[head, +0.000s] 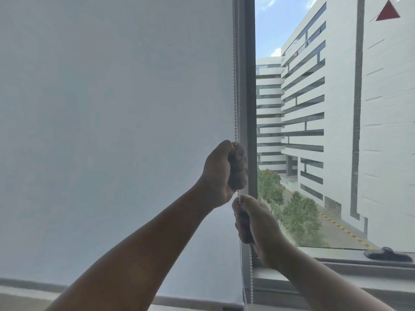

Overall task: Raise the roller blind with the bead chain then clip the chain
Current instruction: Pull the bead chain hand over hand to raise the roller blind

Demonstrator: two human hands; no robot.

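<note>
A white roller blind (112, 131) covers the left window pane almost down to the sill, its bottom bar (179, 299) low in view. A white bead chain (235, 86) hangs along the blind's right edge beside the grey window frame (249, 86). My left hand (221, 171) is fisted around the chain at mid height. Just below it, my right hand (253, 221) is also closed on the chain. The chain's loop continues below my right hand (250, 277) toward the sill. No clip shows.
The right pane is uncovered and shows white buildings, trees and a road outside. A dark window handle (387, 254) lies on the lower frame at the right. The window sill (336, 274) runs along the bottom.
</note>
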